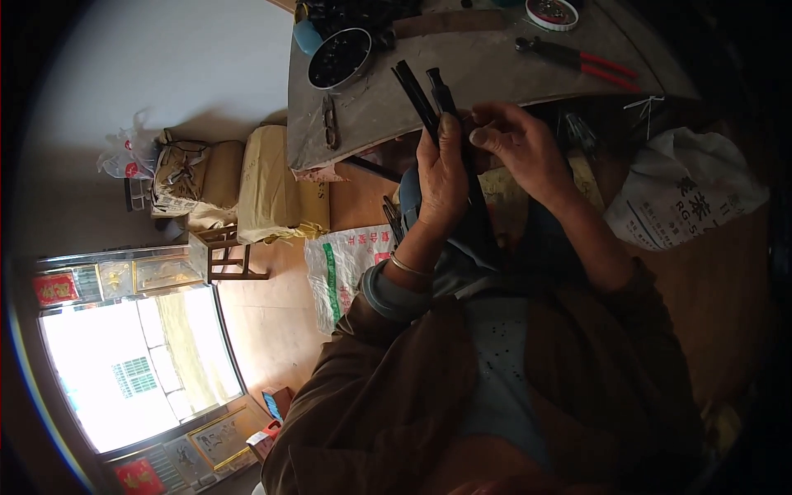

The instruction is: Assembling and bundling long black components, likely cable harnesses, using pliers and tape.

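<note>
My left hand is closed around long, slim black pieces that stick up past its thumb. One is a straight, grooved black strip; beside it stands a black rod with a stepped end. What kind of parts they are I cannot make out. A dark length continues below the hand over my lap. Close by on the right, my right hand has bent fingers, with thumb and forefinger apart beside the rod. Nothing shows between them.
On the grey table are a bowl of small black parts, red-handled pliers, scissors and a round white-rimmed dish. White sacks flank my legs. Wrapped packages and a wooden stool stand left.
</note>
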Action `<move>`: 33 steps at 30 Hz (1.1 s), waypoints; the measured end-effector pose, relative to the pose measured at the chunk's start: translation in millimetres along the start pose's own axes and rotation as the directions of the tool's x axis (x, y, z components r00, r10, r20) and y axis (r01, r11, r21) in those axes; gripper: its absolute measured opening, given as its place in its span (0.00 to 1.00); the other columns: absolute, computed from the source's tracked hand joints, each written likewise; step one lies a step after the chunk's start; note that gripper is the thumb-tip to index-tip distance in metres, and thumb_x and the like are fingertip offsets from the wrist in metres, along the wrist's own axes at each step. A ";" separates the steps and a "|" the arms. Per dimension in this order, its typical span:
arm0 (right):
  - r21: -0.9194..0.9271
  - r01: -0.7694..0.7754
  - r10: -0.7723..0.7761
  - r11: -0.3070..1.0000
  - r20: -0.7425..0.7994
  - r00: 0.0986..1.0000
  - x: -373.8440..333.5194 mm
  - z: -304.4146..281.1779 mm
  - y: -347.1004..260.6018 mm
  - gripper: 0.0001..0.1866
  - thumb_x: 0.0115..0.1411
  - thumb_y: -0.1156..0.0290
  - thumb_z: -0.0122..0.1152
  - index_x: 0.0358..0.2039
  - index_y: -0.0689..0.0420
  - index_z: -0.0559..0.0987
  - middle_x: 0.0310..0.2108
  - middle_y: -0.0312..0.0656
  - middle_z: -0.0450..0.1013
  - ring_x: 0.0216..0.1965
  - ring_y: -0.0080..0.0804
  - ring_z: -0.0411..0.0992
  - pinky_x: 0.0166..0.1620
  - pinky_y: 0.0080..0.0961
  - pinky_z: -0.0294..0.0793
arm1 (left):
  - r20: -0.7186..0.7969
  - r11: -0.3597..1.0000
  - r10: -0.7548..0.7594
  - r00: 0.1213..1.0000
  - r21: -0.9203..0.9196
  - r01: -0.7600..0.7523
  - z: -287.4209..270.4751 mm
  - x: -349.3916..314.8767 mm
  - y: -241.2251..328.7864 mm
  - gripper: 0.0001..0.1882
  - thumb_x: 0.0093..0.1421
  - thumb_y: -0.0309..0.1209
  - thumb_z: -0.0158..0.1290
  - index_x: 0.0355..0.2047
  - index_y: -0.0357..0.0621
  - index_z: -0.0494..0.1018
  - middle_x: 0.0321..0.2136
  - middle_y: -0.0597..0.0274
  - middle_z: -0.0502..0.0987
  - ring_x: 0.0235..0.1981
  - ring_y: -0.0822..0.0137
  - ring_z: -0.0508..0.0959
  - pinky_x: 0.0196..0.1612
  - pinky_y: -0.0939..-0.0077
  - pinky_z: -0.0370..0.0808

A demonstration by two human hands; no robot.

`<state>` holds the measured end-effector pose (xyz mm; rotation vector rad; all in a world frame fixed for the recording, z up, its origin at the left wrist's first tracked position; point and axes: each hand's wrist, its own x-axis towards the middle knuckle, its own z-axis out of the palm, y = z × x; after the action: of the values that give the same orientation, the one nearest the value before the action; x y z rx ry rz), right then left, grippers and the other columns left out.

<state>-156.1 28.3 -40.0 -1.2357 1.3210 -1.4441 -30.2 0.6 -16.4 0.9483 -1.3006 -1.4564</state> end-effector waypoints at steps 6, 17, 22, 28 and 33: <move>-0.234 0.119 -0.122 0.965 0.002 0.992 2.6 -5.2 -6.4 0.07 0.63 0.72 0.55 0.37 0.63 0.74 0.30 0.37 0.74 0.32 0.19 0.72 0.34 0.19 0.71 | 0.014 0.999 0.039 0.999 -0.021 -0.039 -0.2 -1.8 -4.3 0.18 0.69 0.45 0.40 0.35 0.42 0.66 0.17 0.71 0.65 0.17 0.81 0.63 0.20 0.84 0.60; -0.138 -0.056 0.055 0.989 -0.017 0.998 8.5 -7.2 -21.0 0.09 0.65 0.68 0.50 0.34 0.61 0.74 0.23 0.36 0.70 0.27 0.18 0.67 0.32 0.19 0.68 | 0.047 0.993 0.097 0.994 -0.077 -0.093 3.0 -6.4 -8.0 0.15 0.69 0.42 0.40 0.33 0.44 0.64 0.17 0.73 0.63 0.16 0.82 0.61 0.18 0.85 0.57; 0.145 -0.124 0.093 0.982 0.204 0.974 -2.2 -6.1 19.1 0.09 0.65 0.67 0.51 0.34 0.59 0.75 0.26 0.35 0.71 0.27 0.16 0.66 0.33 0.19 0.68 | -0.022 0.995 0.021 1.000 -0.096 -0.023 -0.1 -14.9 -5.9 0.14 0.70 0.40 0.40 0.40 0.41 0.66 0.17 0.73 0.63 0.16 0.82 0.61 0.18 0.86 0.58; -0.707 0.237 -0.476 0.666 -0.158 0.865 47.0 -100.8 -10.6 0.07 0.56 0.69 0.61 0.32 0.58 0.75 0.27 0.37 0.71 0.30 0.30 0.70 0.36 0.24 0.69 | 0.091 0.978 0.205 0.975 -0.046 -0.202 -9.3 -13.6 -17.3 0.20 0.69 0.44 0.40 0.46 0.38 0.65 0.16 0.69 0.64 0.16 0.79 0.64 0.21 0.84 0.62; -0.933 0.290 -0.408 0.213 0.185 0.894 64.7 -160.1 9.1 0.12 0.51 0.64 0.65 0.28 0.56 0.72 0.34 0.38 0.70 0.40 0.38 0.68 0.43 0.38 0.65 | 0.199 0.988 0.107 0.974 -0.128 -0.083 -15.4 -10.5 -12.3 0.22 0.68 0.47 0.41 0.45 0.37 0.67 0.15 0.69 0.64 0.15 0.77 0.66 0.21 0.83 0.63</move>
<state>-326.1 -2.9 -36.1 -2.4132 2.2327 -0.8654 -14.5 6.6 -31.1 0.6615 -1.3716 -1.5698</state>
